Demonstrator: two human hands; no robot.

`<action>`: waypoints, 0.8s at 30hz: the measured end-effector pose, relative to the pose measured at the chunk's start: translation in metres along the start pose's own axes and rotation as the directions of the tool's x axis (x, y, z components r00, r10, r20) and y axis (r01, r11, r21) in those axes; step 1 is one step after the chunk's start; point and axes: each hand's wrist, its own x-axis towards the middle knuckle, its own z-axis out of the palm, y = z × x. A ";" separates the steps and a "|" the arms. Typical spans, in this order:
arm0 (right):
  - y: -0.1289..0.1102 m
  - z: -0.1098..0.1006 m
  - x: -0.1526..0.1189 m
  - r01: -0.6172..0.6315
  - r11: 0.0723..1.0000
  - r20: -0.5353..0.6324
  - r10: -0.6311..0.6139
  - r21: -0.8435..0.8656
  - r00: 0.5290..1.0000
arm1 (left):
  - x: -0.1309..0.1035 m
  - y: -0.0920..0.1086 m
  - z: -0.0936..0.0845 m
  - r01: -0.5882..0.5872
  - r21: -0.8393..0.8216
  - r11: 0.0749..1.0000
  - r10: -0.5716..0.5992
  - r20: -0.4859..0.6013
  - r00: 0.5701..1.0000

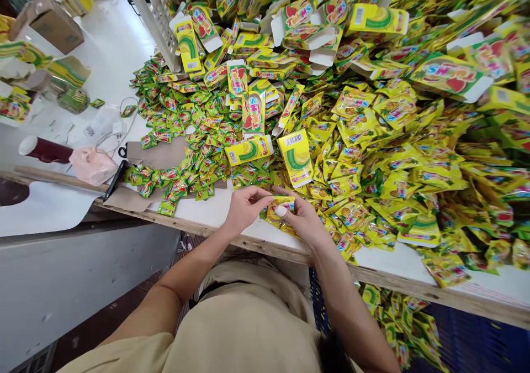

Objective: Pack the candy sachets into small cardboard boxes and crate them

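Note:
Between my hands, just above the table's front edge, is a small yellow candy packet point(283, 201) with coloured print. My right hand point(304, 221) grips it from the right, its thumb laid across the front. From the left, my left hand point(246, 210) pinches the packet's upper left edge with thumb and fingertips. Beyond my fingers lie a yellow candy box point(295, 158) and another box point(249, 150) on its side. Small green wrapped candies point(207, 166) are heaped to the left, and a big pile of yellow packets point(351, 179) spreads to the right.
Many printed boxes point(254, 113) lie across the back of the pile. At left are a black-handled cutter point(115, 180), a pink bag point(93, 166), a dark red cup point(49, 151) and a cardboard box point(57, 26). More packets fill a blue crate point(459, 334) below the wooden table edge point(397, 284).

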 end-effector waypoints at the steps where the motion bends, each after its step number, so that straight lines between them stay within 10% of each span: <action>1: 0.001 0.000 -0.001 0.031 0.999 -0.011 -0.031 -0.032 0.999 | -0.001 0.002 -0.001 -0.037 0.036 0.999 0.036 0.023 0.999; 5: 0.010 0.002 -0.005 0.052 0.997 -0.077 -0.057 -0.064 0.995 | 0.017 0.016 -0.013 -0.266 0.307 0.914 0.275 0.013 0.961; 8: 0.015 0.007 -0.011 0.021 0.998 -0.111 -0.026 -0.051 0.993 | 0.054 0.026 -0.027 -0.348 0.705 0.618 0.482 0.010 0.876; 13: 0.014 0.011 -0.024 -0.021 0.995 -0.165 0.005 -0.095 0.986 | 0.099 0.034 -0.043 -0.258 0.930 0.261 0.380 0.147 0.913; 17: 0.016 0.001 -0.031 0.012 0.995 -0.239 -0.036 -0.099 0.970 | 0.080 0.042 -0.058 -0.272 0.782 0.561 0.413 0.020 0.911; 20: 0.017 -0.012 -0.032 0.068 0.997 -0.293 -0.076 -0.040 0.953 | 0.043 0.038 -0.062 -0.286 0.198 0.938 0.267 0.117 0.957; 24: 0.007 -0.019 -0.027 0.159 0.987 -0.350 -0.157 -0.024 0.924 | 0.001 0.017 -0.041 0.256 -0.412 0.874 -0.066 0.421 0.904</action>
